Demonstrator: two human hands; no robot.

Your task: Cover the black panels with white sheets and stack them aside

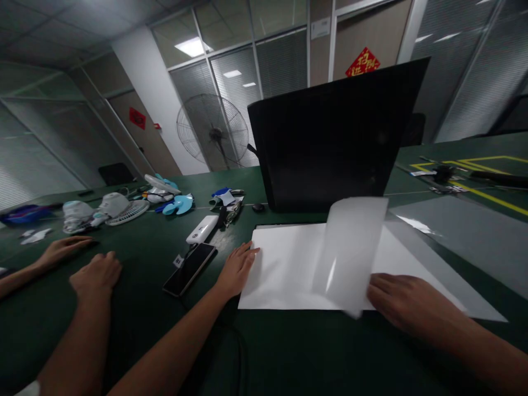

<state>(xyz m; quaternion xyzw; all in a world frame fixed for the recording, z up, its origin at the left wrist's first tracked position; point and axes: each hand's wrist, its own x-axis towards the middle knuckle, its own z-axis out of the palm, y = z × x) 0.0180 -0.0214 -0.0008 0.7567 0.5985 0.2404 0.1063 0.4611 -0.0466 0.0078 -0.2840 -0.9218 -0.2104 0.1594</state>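
Observation:
My left hand (pixel 237 269) lies flat at the left edge of a white sheet (pixel 282 264), its fingertips resting on the sheet. The fingers are stretched out and hold nothing. A translucent plastic film (pixel 350 247) curls up over the middle of that sheet. My right hand (pixel 398 297) is closed at the film's right edge, and slight blur hides where its fingertips meet. Beneath that hand, the white sheet and a clear layer run on to the right. A large black panel (pixel 330 143) stands tilted right behind the sheet.
Left of my left hand lie a phone (pixel 190 269) and a white device (pixel 202 229). Another person's fist (pixel 97 272) and flat hand (pixel 61 250) rest on the green table (pixel 140 330). Fan parts (pixel 179 204) lie at back left. A clear sheet (pixel 466 231) lies at right.

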